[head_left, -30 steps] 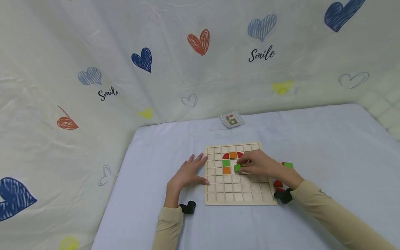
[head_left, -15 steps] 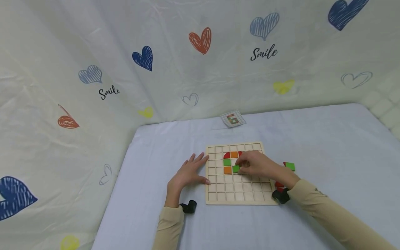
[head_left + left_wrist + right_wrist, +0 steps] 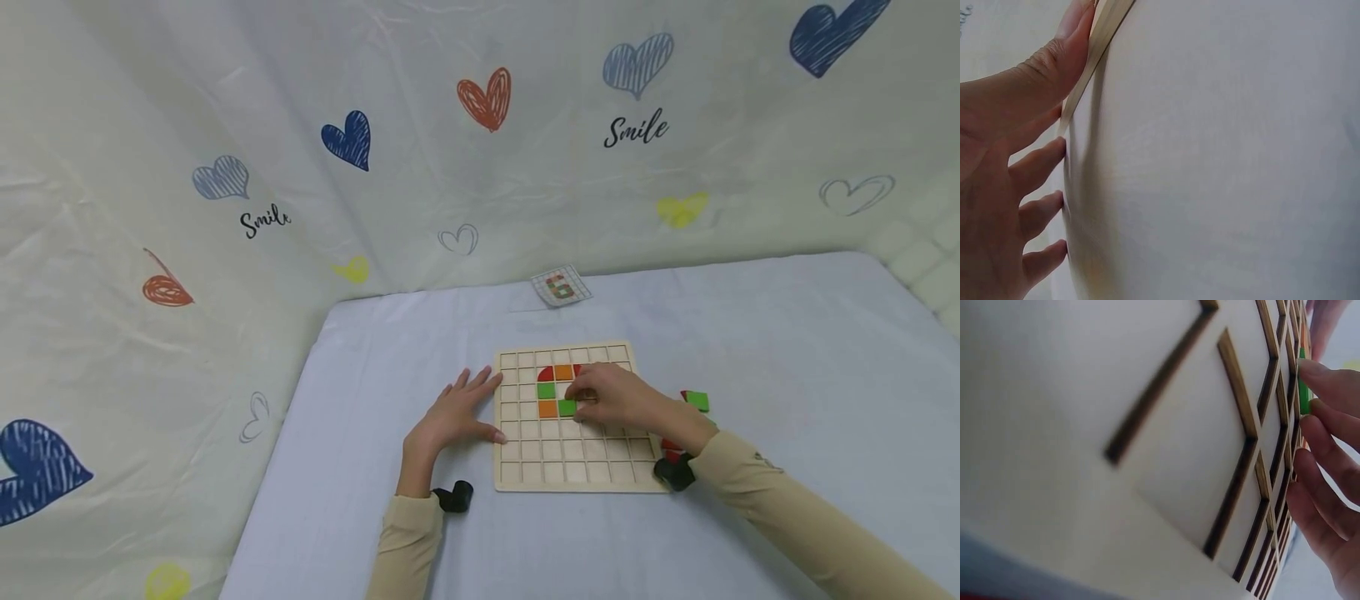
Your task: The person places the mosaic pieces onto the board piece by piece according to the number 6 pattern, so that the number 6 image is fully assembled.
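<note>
My right hand is over the wooden grid board, pinching a green square tile between thumb and forefinger. That tile lies in a cell just right of an orange tile. Above the orange one are another green tile and a red rounded piece; a second orange tile and a partly hidden red piece continue the top row. My left hand is spread, its thumb and fingertips touching the board's left edge. In the right wrist view the green tile shows between fingertips.
Beyond the board lies a small card printed with a coloured figure on a grid. Right of the board are a loose green tile and red pieces, partly hidden by the right wrist. White cloth covers the table.
The green tile, tilted in my right fingers a second ago, has come down slightly left and now lies flat beside the orange tile. My left hand stays at the board's edge.
</note>
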Demonstrator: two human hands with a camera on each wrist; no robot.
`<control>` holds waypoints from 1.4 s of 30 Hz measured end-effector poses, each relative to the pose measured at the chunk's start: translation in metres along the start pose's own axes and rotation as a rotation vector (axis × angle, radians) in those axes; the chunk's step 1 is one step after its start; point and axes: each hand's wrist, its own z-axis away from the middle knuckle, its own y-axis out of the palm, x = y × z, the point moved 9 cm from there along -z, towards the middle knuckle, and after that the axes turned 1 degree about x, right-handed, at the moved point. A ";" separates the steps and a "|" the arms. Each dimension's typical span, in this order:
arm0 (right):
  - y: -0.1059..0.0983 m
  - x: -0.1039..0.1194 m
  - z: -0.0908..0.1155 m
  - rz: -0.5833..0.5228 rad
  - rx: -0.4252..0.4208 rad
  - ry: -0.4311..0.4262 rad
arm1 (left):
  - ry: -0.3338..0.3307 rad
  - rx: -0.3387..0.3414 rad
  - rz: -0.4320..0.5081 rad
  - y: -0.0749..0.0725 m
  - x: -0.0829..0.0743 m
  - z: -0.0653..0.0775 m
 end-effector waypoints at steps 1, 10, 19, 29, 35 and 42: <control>0.000 -0.001 0.001 -0.006 0.003 0.003 | -0.002 0.001 -0.003 0.000 0.000 0.000; -0.013 -0.008 0.018 -0.086 -0.026 -0.004 | -0.024 0.007 -0.020 0.004 0.004 -0.003; -0.032 -0.016 0.042 -0.079 -0.075 0.048 | -0.017 0.002 -0.014 0.002 0.001 0.000; -0.044 -0.028 0.066 -0.025 -0.123 0.051 | 0.000 0.000 0.000 -0.001 -0.003 0.002; -0.048 -0.038 0.078 0.012 -0.140 0.083 | 0.000 0.002 -0.007 -0.002 -0.003 0.002; -0.055 -0.051 0.093 0.043 -0.167 0.095 | 0.001 0.004 -0.007 -0.001 -0.003 0.001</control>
